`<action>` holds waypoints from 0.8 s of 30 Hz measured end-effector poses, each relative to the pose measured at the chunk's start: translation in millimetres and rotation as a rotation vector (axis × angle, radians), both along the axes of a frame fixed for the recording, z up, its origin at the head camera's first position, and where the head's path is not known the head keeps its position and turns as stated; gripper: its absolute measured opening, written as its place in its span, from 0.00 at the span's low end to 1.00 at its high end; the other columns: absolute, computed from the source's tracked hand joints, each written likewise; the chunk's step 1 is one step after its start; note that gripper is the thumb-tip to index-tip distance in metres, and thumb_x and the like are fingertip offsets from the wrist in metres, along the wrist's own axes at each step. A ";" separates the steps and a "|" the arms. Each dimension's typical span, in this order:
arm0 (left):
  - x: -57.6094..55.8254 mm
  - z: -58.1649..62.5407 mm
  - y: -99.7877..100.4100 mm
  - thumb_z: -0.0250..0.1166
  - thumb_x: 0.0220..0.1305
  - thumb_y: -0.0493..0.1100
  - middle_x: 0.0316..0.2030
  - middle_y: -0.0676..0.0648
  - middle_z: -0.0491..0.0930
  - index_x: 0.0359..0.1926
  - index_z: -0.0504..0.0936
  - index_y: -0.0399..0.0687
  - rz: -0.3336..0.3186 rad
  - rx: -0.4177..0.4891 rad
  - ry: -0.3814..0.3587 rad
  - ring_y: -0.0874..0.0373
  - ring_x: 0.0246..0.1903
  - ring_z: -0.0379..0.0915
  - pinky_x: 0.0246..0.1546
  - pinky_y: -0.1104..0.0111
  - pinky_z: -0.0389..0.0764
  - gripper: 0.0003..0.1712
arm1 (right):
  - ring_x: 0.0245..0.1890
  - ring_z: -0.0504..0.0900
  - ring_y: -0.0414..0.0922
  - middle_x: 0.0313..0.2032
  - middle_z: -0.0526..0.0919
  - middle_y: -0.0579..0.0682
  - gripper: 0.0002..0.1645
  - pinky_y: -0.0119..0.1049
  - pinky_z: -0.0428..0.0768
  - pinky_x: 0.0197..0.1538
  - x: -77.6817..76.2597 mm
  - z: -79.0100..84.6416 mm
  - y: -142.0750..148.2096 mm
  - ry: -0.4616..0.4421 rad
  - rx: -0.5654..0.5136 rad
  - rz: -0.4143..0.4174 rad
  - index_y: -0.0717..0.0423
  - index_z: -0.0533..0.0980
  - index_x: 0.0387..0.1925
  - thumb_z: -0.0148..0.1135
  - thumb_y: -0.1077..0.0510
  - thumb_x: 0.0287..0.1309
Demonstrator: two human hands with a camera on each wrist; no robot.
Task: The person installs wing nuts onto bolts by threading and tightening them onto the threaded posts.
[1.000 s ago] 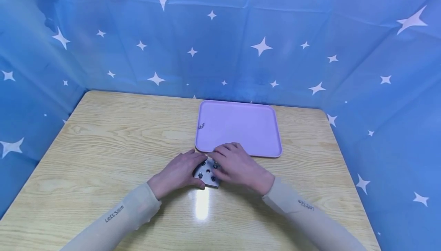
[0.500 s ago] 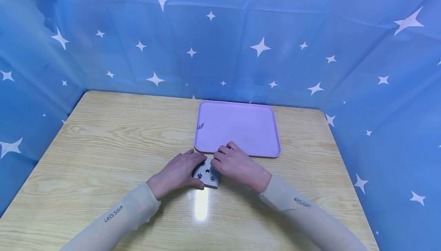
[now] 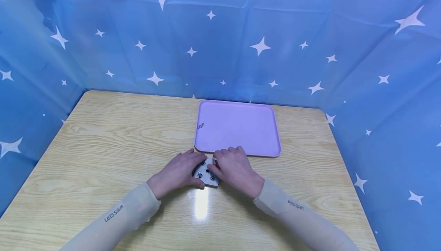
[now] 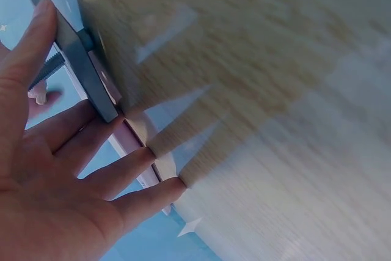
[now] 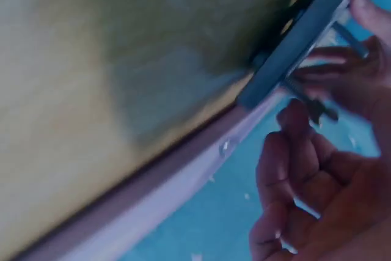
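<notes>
A small grey metal plate with several round holes lies in front of the tray. My left hand grips its left side, thumb on the near edge and index finger on the far edge. In the left wrist view, the other left fingertips rest on the tabletop. Two bolts stand up through the plate; one bolt is bare in the right wrist view, and the other carries a wing nut. My right hand holds that wing nut at the far right corner, fingers curled. Bolt heads show under the plate.
A purple tray lies just beyond the plate, near the back of the wooden table. A blue curtain with white stars surrounds the table at the back and sides.
My right hand turns at the wing nut: its fingers curl, and the thumb swings left over the plate. The left hand and the plate stay in place.
</notes>
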State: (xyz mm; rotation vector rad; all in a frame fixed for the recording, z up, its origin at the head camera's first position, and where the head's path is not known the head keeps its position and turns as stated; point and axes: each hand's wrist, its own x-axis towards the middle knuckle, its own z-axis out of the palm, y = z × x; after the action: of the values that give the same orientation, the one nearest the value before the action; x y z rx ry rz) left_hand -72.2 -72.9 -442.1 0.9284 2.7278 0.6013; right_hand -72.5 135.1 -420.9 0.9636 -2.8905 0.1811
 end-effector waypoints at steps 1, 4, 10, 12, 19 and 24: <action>0.1 0.1 -0.1 0.77 0.39 0.62 0.61 0.45 0.73 0.62 0.73 0.44 -0.003 0.004 0.002 0.39 0.64 0.62 0.55 0.43 0.68 0.50 | 0.33 0.77 0.45 0.33 0.81 0.44 0.18 0.42 0.72 0.35 -0.7 3.3 2.8 -0.002 0.018 0.044 0.49 0.79 0.41 0.59 0.41 0.61; 0.3 0.3 -0.8 0.78 0.39 0.62 0.61 0.45 0.73 0.64 0.72 0.45 -0.009 0.015 0.009 0.38 0.64 0.61 0.54 0.42 0.69 0.51 | 0.51 0.74 0.46 0.52 0.78 0.43 0.25 0.46 0.72 0.48 -4.3 12.9 12.3 0.001 0.083 0.223 0.46 0.75 0.57 0.63 0.46 0.60; -0.4 0.7 -0.7 0.78 0.39 0.62 0.61 0.46 0.73 0.63 0.73 0.45 0.005 -0.003 -0.009 0.41 0.64 0.62 0.55 0.45 0.69 0.51 | 0.52 0.73 0.43 0.54 0.78 0.40 0.18 0.44 0.71 0.50 -10.4 19.2 22.5 0.111 0.221 0.430 0.44 0.78 0.52 0.64 0.58 0.60; -0.7 0.7 0.0 0.78 0.39 0.62 0.60 0.46 0.74 0.62 0.74 0.44 0.006 -0.011 -0.011 0.43 0.64 0.62 0.55 0.47 0.69 0.50 | 0.47 0.75 0.43 0.48 0.80 0.41 0.12 0.42 0.71 0.48 -11.4 16.4 21.6 0.132 0.221 0.407 0.45 0.79 0.47 0.64 0.56 0.61; -0.8 1.2 1.6 0.77 0.39 0.63 0.60 0.46 0.74 0.61 0.74 0.44 0.011 -0.014 -0.016 0.41 0.64 0.62 0.55 0.44 0.68 0.50 | 0.26 0.75 0.39 0.27 0.79 0.41 0.08 0.36 0.72 0.32 -12.4 1.1 11.3 0.083 0.012 0.202 0.49 0.80 0.32 0.62 0.50 0.62; -0.5 2.0 1.6 0.78 0.38 0.62 0.60 0.46 0.74 0.61 0.74 0.44 0.014 -0.015 -0.013 0.41 0.64 0.62 0.54 0.43 0.68 0.49 | 0.16 0.69 0.38 0.17 0.72 0.40 0.11 0.36 0.68 0.22 -6.6 -7.0 4.1 0.099 -0.098 0.054 0.50 0.74 0.23 0.64 0.52 0.56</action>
State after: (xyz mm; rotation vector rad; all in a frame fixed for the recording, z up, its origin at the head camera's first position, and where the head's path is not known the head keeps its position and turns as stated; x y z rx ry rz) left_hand -72.7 -71.2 -440.1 0.8992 2.7260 0.5865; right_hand -79.0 139.1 -427.9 1.0050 -2.7400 0.2682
